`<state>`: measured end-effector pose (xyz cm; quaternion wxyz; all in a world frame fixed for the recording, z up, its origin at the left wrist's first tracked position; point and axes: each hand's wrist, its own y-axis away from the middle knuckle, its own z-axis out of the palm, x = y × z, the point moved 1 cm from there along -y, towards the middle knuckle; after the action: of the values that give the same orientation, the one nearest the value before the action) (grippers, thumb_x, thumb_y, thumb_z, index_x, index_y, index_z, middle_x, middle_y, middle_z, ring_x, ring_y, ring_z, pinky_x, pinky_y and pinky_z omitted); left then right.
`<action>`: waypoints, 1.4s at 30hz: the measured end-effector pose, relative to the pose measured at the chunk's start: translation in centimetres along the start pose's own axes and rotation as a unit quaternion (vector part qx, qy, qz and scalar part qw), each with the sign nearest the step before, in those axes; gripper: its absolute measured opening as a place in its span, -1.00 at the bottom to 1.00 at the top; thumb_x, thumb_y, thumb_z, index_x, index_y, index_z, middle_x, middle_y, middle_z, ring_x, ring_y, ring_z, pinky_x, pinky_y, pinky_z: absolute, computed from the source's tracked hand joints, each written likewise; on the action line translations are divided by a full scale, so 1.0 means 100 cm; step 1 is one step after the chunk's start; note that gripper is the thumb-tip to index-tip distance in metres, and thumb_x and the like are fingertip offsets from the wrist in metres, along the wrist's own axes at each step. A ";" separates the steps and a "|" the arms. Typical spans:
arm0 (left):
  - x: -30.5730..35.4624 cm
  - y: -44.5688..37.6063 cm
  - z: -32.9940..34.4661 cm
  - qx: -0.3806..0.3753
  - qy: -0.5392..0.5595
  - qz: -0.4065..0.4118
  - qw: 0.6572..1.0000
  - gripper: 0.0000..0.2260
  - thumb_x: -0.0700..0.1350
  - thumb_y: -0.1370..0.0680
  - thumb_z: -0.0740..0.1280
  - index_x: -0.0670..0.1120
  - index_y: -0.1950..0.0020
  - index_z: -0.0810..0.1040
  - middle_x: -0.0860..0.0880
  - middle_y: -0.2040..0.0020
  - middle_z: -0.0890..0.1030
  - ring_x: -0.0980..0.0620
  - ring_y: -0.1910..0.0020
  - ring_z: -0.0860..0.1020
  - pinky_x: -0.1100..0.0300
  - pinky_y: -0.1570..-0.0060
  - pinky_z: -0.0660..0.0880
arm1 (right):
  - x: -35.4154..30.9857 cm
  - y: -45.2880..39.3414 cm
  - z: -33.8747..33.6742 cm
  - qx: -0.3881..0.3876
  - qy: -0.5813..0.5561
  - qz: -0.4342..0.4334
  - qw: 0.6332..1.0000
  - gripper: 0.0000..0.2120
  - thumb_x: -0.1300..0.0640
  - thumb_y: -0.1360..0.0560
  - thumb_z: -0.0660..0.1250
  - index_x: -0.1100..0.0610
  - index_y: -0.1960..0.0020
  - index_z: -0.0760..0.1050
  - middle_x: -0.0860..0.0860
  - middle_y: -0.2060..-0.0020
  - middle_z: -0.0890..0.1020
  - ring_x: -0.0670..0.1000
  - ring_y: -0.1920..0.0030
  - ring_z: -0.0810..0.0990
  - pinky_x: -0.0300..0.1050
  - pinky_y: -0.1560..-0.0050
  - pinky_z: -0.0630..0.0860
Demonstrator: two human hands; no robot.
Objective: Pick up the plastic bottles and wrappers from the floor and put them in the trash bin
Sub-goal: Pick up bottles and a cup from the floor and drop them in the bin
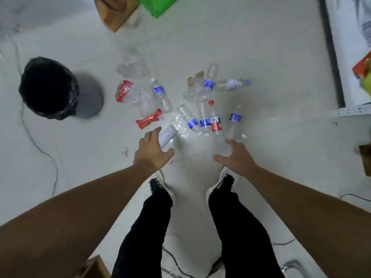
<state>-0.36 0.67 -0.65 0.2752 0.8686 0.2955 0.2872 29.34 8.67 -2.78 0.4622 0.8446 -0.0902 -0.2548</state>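
Note:
Several clear plastic bottles with blue labels (160, 93) lie scattered on the pale floor, one with a red cap and red label (214, 121). Among them are a red wrapper (149, 119), a red-and-clear crumpled wrapper (124, 91) and clear crumpled plastic (132, 65). My left hand (152, 151) reaches down with fingers spread on either side of a white tube-like bottle (167, 135), touching its near end. My right hand (234, 155) is spread over the base of a clear bottle (232, 125). The grey trash bin (90, 101), lined with a black bag, stands to the left.
A thin cable (40, 151) snakes across the floor below the bin. A brown box (116, 13) and a green basket (158, 5) sit at the top. A white shelf unit (353, 57) lines the right side. My two feet (222, 183) stand just behind the pile.

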 end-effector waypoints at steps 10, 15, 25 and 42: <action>-0.126 -0.204 0.222 0.023 -0.090 -0.021 0.995 -0.12 0.10 -0.40 0.54 -0.03 -0.64 0.23 -0.10 -0.53 0.42 -0.24 -0.48 0.43 -0.32 -0.33 0.46 | 0.111 -0.238 0.177 0.084 0.105 0.007 0.991 0.12 -0.29 -0.32 0.60 -0.07 -0.70 0.10 0.22 -0.66 0.12 0.29 -0.61 0.21 0.15 -0.55 0.25; -0.175 -0.263 0.286 0.085 -0.105 0.004 0.991 -0.21 0.12 -0.42 0.57 -0.07 -0.54 0.31 -0.21 -0.26 0.55 -0.32 -0.17 0.56 -0.24 -0.10 0.54 | 0.148 -0.293 0.241 0.113 0.170 -0.024 0.979 -0.19 0.01 -0.44 0.54 -0.05 -0.58 0.22 0.16 -0.51 0.24 0.31 -0.35 0.44 0.21 -0.34 0.51; -0.159 -0.209 0.253 0.064 -0.077 0.006 0.995 -0.38 0.00 -0.33 0.59 -0.06 -0.29 0.38 -0.10 -0.06 0.50 -0.21 0.01 0.51 -0.15 0.10 0.57 | 0.130 -0.236 0.222 0.154 0.199 -0.032 0.967 -0.66 -0.02 -0.55 0.19 0.12 -0.24 0.46 0.10 -0.04 0.59 0.22 -0.02 0.63 0.15 0.00 0.54; 0.079 -0.117 0.181 0.024 -0.078 0.115 0.990 -0.40 0.04 -0.35 0.53 -0.08 -0.31 0.42 -0.09 -0.08 0.51 -0.22 -0.06 0.55 -0.10 0.00 0.56 | 0.155 -0.113 0.056 0.245 -0.140 0.210 0.936 -0.32 -0.29 -0.36 0.52 0.12 -0.29 0.50 0.15 -0.14 0.56 0.27 -0.17 0.58 0.10 -0.30 0.48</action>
<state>12.70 8.31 -17.91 0.2420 0.9229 0.1777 0.2410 38.71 4.82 -19.96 0.2670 0.8493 -0.3885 -0.2377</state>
